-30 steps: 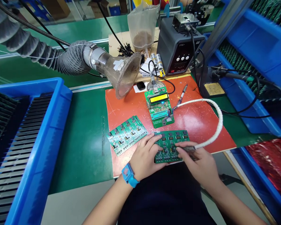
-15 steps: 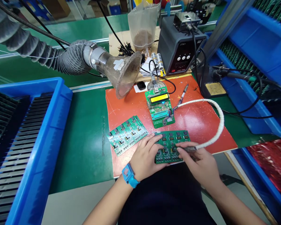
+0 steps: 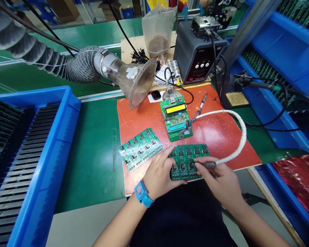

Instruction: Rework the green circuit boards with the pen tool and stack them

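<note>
A left hand (image 3: 159,173), fingers spread wide, rests on a green circuit-board panel (image 3: 187,163) at the front edge of an orange work mat (image 3: 216,137), a blue watch (image 3: 143,194) on its wrist. The right hand (image 3: 218,180) closes narrowly around a dark probe handle (image 3: 208,164) on a white-sleeved cable (image 3: 243,132), its end at the panel's right side. A matching panel (image 3: 140,149) lies just beside, toward the mat's left edge. Beyond stands a tester board (image 3: 175,118) with a lit yellow LCD (image 3: 175,109). On the bench's left, a blue tray (image 3: 50,147) holds a black slotted rack (image 3: 11,154). At the far edge, a clear plastic bag (image 3: 158,25) holds brown residue (image 3: 158,46) beside a soldering station (image 3: 199,51). At lower right, a blue bin (image 3: 278,195) holds crumpled red metallic film (image 3: 297,180).
</note>
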